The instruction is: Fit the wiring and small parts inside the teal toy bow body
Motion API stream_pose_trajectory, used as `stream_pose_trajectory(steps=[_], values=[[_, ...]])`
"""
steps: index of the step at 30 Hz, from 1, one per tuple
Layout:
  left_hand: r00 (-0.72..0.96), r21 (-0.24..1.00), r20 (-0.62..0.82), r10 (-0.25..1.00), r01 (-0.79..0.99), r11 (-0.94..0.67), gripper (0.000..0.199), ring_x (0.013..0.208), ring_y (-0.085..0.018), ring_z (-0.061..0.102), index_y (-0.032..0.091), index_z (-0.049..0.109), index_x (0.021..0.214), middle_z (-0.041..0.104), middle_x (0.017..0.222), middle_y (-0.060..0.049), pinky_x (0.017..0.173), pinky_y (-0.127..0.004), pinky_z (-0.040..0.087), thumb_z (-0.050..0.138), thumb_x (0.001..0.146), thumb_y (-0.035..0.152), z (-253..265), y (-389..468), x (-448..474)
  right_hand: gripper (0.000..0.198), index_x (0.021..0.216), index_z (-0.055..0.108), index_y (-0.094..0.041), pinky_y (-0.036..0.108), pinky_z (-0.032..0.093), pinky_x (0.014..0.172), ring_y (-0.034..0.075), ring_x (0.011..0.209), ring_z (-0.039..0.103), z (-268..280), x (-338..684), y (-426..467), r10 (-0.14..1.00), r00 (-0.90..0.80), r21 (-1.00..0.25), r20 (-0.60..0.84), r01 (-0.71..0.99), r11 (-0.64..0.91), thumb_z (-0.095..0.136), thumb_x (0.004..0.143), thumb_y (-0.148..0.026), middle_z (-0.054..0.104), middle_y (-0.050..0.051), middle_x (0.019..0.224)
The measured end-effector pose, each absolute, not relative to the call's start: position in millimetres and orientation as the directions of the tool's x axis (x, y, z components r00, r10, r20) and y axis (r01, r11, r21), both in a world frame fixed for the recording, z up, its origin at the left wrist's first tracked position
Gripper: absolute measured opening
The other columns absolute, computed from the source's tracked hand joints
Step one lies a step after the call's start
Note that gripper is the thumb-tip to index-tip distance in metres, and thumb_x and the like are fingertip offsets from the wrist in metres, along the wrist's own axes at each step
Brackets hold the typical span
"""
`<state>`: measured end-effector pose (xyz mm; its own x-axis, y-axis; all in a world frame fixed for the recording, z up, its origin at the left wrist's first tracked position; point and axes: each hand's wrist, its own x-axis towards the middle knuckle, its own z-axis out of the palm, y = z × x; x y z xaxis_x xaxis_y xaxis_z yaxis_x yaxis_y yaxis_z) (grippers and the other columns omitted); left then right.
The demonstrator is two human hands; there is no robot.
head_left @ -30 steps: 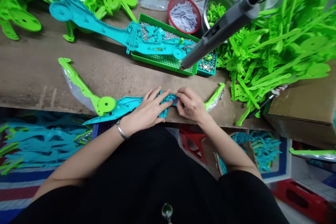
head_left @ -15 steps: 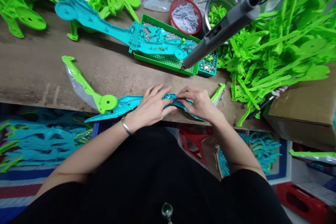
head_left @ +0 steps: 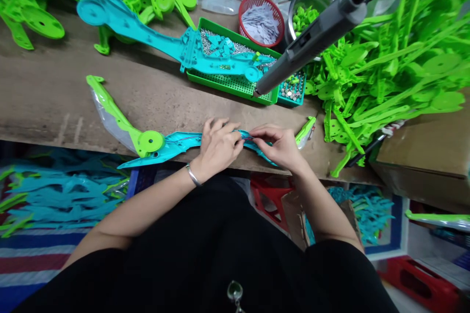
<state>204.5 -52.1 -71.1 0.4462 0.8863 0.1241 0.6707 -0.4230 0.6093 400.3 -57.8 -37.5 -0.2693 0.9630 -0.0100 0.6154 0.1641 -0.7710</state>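
Observation:
A curved blue plastic shell [head_left: 176,148] lies along the bench's front edge, with green arms fitted at its two ends. A thin dark wire [head_left: 194,138] runs inside it. My left hand [head_left: 220,149] rests over the shell's middle, fingers bent, thumb and forefinger closed at the wire. Close to its right, my right hand [head_left: 281,144] pinches the same wire between thumb and fingertips. The left green arm [head_left: 115,115] carries a clear blade and ends in a round disc; the right green arm [head_left: 304,132] is partly hidden behind my hand.
A grey electric screwdriver [head_left: 312,39] hangs over a green tray [head_left: 231,89] of screws, with another blue shell [head_left: 147,36] lying across it. Behind stand a red basket [head_left: 281,29] and a metal bowl [head_left: 293,5]. Green parts [head_left: 396,68] pile up right, beside a cardboard box [head_left: 422,151].
My left hand has shifted slightly right and its fingers have curled in more. The right hand stays at the wire, and the wire now lies straighter between my hands.

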Motion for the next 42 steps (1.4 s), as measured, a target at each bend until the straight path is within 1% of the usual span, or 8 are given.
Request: stream_pose_trajectory(steps=[3,6,12,15,20,25,33,42], values=[[0.451,0.601,0.151,0.88,0.664,-0.444,0.023,0.123,-0.031,0.057,0.021,0.077,0.096,0.072,0.125,-0.006,0.11,-0.056,0.035,0.055,0.095,0.028,-73.0,-52.9,205.0,0.019,0.093,0.074,-0.019,0.031,0.059,0.077,0.017,0.085,0.072,-40.6,398.6,-59.1,0.931,-0.336,-0.645,0.146,0.681,0.347,0.059,0.085,-0.012,0.076,0.005,0.094],[0.46,0.597,0.166,0.872,0.657,-0.46,0.023,0.122,-0.031,0.058,0.022,0.077,0.096,0.072,0.125,-0.005,0.109,-0.058,0.035,0.055,0.095,0.028,-74.3,-52.7,204.6,0.02,0.096,0.071,-0.019,0.032,0.059,0.082,0.018,0.089,0.071,-44.8,397.8,-60.1,0.895,-0.394,-0.504,0.208,0.741,0.444,0.056,0.087,-0.011,0.074,0.006,0.097],[0.491,0.578,0.153,0.858,0.659,-0.48,0.023,0.123,-0.032,0.058,0.023,0.077,0.096,0.071,0.126,-0.004,0.112,-0.06,0.034,0.054,0.095,0.027,-73.0,-52.6,202.1,0.031,0.115,0.066,-0.019,0.032,0.056,0.075,0.02,0.089,0.067,-47.5,400.6,-59.5,0.855,-0.506,-0.297,0.118,0.803,0.516,0.047,0.092,-0.01,0.068,0.01,0.104],[0.513,0.583,0.146,0.846,0.646,-0.492,0.025,0.128,-0.032,0.054,0.024,0.077,0.103,0.069,0.131,-0.005,0.115,-0.063,0.03,0.052,0.097,0.028,-70.7,-55.5,198.2,0.03,0.114,0.066,-0.02,0.035,0.054,0.076,0.021,0.088,0.063,-48.7,400.2,-59.0,0.83,-0.551,-0.221,0.084,0.802,0.555,0.044,0.096,-0.014,0.066,0.012,0.105],[0.6,0.562,0.129,0.79,0.612,-0.557,0.03,0.138,-0.035,0.046,0.02,0.072,0.118,0.056,0.145,-0.013,0.118,-0.062,0.029,0.056,0.096,0.033,-66.4,-60.3,187.0,0.025,0.103,0.068,-0.019,0.041,0.054,0.081,0.024,0.093,0.059,-58.1,394.9,-59.6,0.838,-0.5,-0.246,0.217,0.803,0.543,0.044,0.095,-0.014,0.064,0.013,0.106],[0.656,0.545,0.105,0.748,0.591,-0.595,0.042,0.144,-0.038,0.038,0.015,0.064,0.129,0.044,0.154,-0.02,0.119,-0.059,0.03,0.066,0.091,0.033,-66.6,-62.6,178.8,0.027,0.102,0.07,-0.02,0.034,0.058,0.076,0.019,0.089,0.065,-67.5,389.6,-61.9,0.849,-0.418,-0.374,0.322,0.768,0.52,0.048,0.093,-0.009,0.067,0.009,0.096],[0.643,0.585,0.097,0.76,0.58,-0.566,0.04,0.146,-0.039,0.036,0.015,0.065,0.124,0.042,0.154,-0.022,0.118,-0.061,0.032,0.071,0.088,0.031,-72.4,-62.8,180.0,0.018,0.098,0.073,-0.021,0.032,0.06,0.081,0.018,0.087,0.072,-67.9,393.6,-54.5,0.882,-0.407,-0.503,0.238,0.725,0.47,0.057,0.093,-0.016,0.075,0.007,0.095],[0.65,0.583,0.107,0.753,0.572,-0.577,0.041,0.145,-0.041,0.037,0.015,0.066,0.123,0.046,0.151,-0.024,0.117,-0.061,0.032,0.072,0.086,0.033,-79.6,-61.6,180.2,0.014,0.093,0.071,-0.018,0.034,0.058,0.078,0.018,0.085,0.068,-61.8,391.3,-42.9,0.86,-0.483,-0.488,0.163,0.718,0.496,0.058,0.095,-0.022,0.072,0.008,0.09]])
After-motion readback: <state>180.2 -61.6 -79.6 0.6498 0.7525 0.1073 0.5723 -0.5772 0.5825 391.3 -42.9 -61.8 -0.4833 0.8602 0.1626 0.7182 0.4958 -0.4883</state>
